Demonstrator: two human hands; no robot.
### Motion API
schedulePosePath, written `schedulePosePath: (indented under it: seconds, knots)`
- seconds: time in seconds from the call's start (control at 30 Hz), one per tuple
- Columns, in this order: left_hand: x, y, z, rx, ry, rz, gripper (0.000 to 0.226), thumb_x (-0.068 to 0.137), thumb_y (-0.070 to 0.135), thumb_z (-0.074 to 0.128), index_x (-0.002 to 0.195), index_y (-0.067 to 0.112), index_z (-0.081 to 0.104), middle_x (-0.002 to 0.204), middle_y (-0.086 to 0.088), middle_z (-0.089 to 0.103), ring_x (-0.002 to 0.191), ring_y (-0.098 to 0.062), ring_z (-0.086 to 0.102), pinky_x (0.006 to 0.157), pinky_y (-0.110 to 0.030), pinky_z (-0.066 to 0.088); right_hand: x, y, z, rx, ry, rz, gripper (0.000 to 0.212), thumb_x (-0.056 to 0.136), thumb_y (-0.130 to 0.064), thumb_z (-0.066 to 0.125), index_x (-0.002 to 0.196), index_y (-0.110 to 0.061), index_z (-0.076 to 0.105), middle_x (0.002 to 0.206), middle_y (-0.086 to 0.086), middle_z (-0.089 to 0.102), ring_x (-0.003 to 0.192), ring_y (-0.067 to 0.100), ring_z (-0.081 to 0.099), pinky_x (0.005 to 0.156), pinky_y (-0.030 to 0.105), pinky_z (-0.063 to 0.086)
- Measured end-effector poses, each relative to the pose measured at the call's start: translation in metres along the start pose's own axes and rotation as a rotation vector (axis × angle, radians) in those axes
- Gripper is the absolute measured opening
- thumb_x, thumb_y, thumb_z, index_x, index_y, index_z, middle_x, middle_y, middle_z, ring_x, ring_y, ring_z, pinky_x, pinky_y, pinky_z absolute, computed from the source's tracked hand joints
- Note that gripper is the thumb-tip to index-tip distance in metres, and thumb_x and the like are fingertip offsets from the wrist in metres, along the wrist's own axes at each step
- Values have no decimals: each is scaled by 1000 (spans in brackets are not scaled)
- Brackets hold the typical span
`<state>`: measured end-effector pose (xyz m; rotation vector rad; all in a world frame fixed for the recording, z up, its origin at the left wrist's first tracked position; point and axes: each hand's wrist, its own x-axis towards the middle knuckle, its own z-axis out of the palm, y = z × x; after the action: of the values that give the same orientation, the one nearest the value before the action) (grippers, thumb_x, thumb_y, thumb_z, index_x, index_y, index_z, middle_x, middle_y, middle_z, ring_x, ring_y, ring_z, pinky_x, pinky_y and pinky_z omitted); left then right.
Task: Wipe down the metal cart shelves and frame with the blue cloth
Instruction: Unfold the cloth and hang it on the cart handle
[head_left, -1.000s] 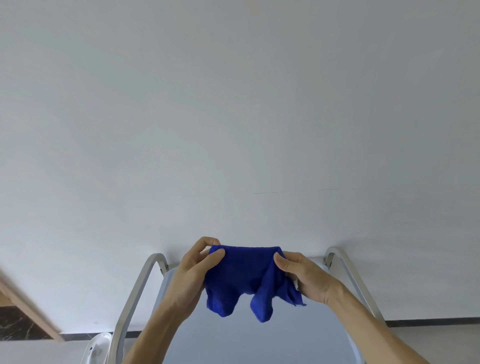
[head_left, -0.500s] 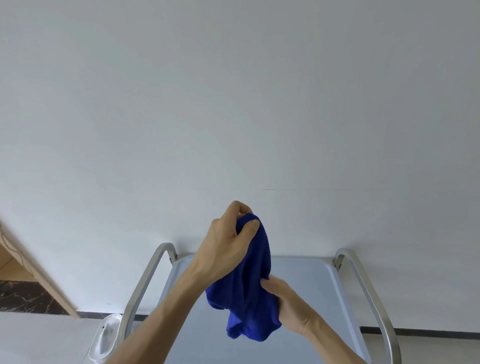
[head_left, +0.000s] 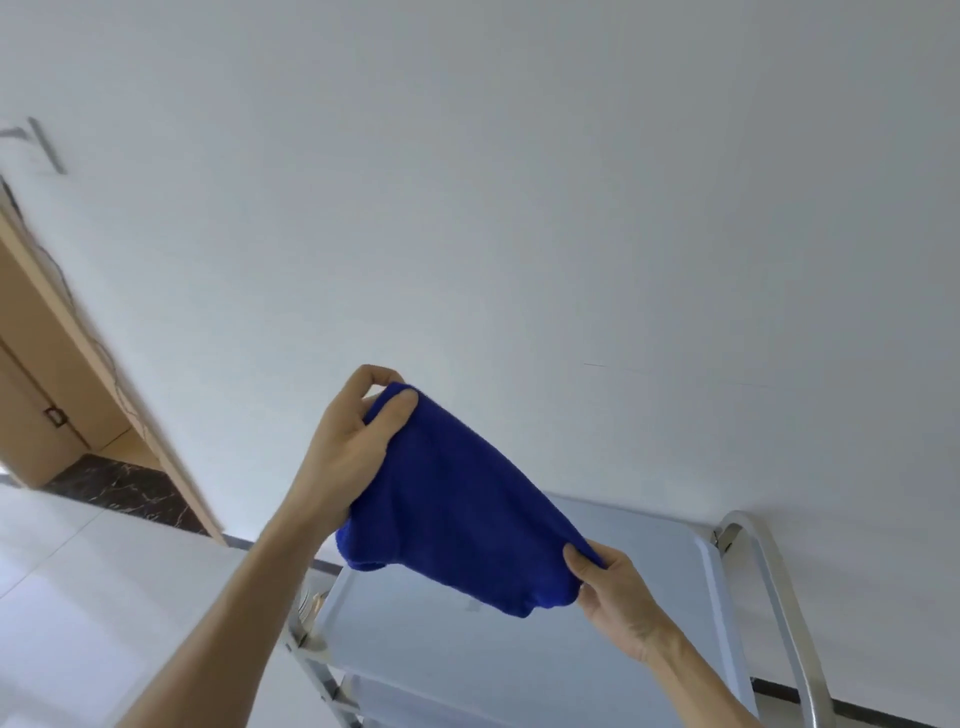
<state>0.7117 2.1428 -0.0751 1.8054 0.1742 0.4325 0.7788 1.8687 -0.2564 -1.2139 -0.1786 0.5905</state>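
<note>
Wall fills most of what you see beyond your hands. Below them stands the metal cart, its top shelf bare and directly under your right hand. Between your hands hangs the blue cloth, clear of the shelf, its long axis slanting from upper left down to lower right. Your left hand pinches the raised end; your right hand pinches the low corner and sits nearer the shelf, so it likely leads the first wipe downward.
</note>
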Motion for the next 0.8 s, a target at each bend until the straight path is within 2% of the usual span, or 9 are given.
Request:
schedulePosePath:
  seconds: [0.17,0.27,0.4,0.47,0.6,0.73,0.8]
  knots:
    - [-18,-63,-37,73,242,-118,18,96,45,54,113,43,55,73,4,68,68,-16,65,60,-34,51,24,-13,-2,-85,-52,18,36,84,-31,72,107,-4,75,115,22,71,108,36,68,86,33,57]
    - [-34,-107,-58,152,295,-198,13,100,44,49,112,46,53,76,0,65,77,-25,64,65,-39,51,38,-8,11,-183,-92,58,40,83,-39,74,105,-6,76,108,24,72,98,37,69,80,37,57]
    - [-44,-160,-82,242,301,-311,10,104,38,42,105,46,48,93,1,66,88,-23,62,71,-39,50,53,17,37,-248,-91,111,55,76,-55,79,101,-7,74,92,17,70,80,27,65,67,35,54]
    - [-40,-184,-94,262,304,-353,10,105,36,41,103,44,46,98,4,64,93,-21,60,74,-40,50,62,31,50,-272,-89,156,53,76,-57,77,99,-9,73,88,13,68,77,25,64,66,37,56]
    - [-14,-223,-121,279,251,-403,10,105,37,39,104,43,47,96,-1,65,87,-22,61,61,-35,49,89,51,73,-300,-95,237,41,84,-52,73,100,-14,74,90,12,70,78,25,66,64,41,58]
    - [34,-257,-157,341,127,-421,11,104,42,39,102,48,48,83,-2,69,80,-21,65,64,-32,48,131,61,100,-291,9,313,38,85,-46,71,101,-12,75,95,17,71,80,28,67,64,42,58]
    - [62,-271,-173,337,82,-425,10,103,43,40,103,46,50,84,1,70,82,-18,65,67,-32,49,155,64,114,-289,50,344,36,88,-43,71,102,-9,75,98,18,72,80,29,69,64,41,58]
